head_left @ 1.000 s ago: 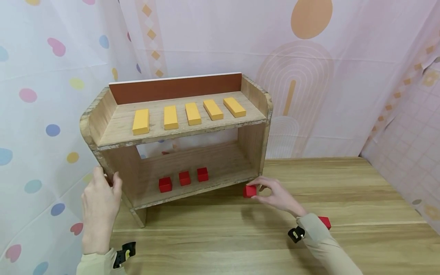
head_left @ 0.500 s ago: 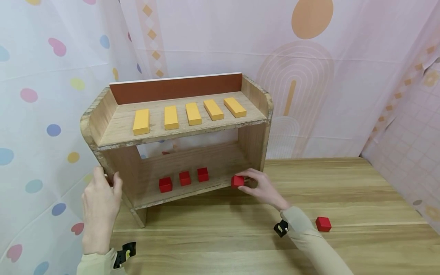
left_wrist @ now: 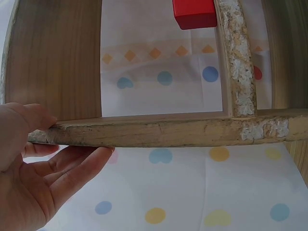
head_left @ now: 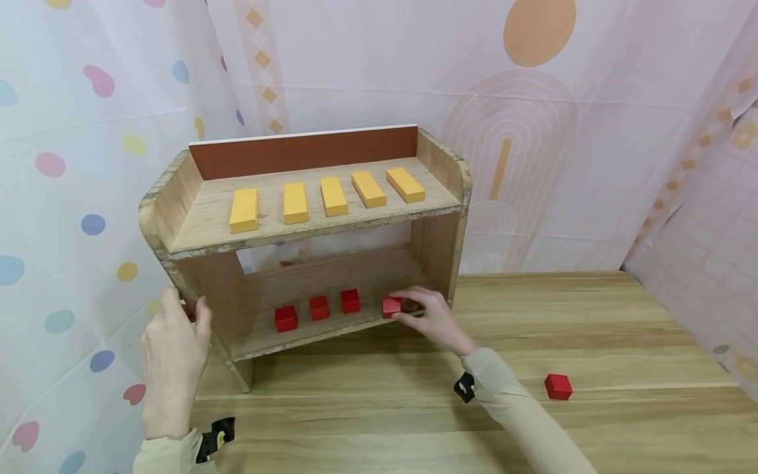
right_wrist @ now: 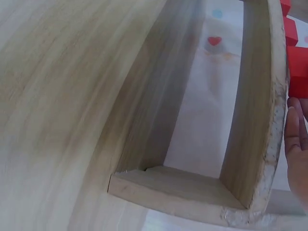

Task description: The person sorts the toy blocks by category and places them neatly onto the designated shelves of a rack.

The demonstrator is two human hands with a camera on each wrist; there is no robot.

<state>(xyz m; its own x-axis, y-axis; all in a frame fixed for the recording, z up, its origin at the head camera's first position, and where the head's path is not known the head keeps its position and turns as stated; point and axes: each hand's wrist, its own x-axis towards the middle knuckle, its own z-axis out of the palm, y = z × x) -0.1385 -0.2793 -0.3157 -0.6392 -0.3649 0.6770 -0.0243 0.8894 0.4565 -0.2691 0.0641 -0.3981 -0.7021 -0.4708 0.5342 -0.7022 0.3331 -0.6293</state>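
Observation:
A two-tier wooden shelf [head_left: 314,234] stands on the table, seen in the head view. My left hand [head_left: 174,362] grips the edge of its left side panel [left_wrist: 168,134], thumb on one face and fingers on the other. Between thumb and fingers my right hand [head_left: 437,322] pinches a red cube [head_left: 391,307] at the front of the lower board, right of three red cubes [head_left: 318,307] standing in a row. In the right wrist view the pinched cube [right_wrist: 298,72] shows above the fingertips; whether it touches the board I cannot tell.
Several yellow blocks [head_left: 333,195] lie spaced along the upper board, before a brown back strip [head_left: 308,151]. Another red cube [head_left: 558,386] sits on the wooden table [head_left: 604,329] at the right. Patterned curtains [head_left: 379,66] hang behind and at both sides.
My right hand has carried the red cube leftward and up, from in front of the shelf's right corner to the lower board. The left hand has kept its grip on the side panel.

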